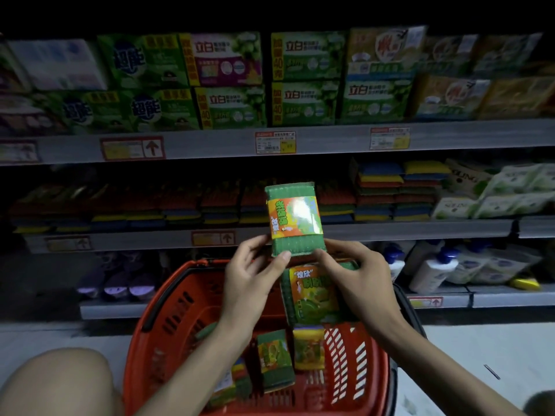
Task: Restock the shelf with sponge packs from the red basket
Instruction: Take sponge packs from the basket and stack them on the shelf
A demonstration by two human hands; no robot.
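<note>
The left hand (250,274) and the right hand (354,274) both pinch the bottom end of a green sponge pack (292,217). It stands upright, up above the red basket (168,319) and in front of the shelf (390,229) of sponges. Another pack (312,295) sits just under the right hand. More packs (274,358) lie in the basket.

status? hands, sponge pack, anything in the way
Left hand and right hand both grip one sponge pack, raised before the shelf. Second pack under right hand. More in basket. Nothing blocks the shelf.
</note>
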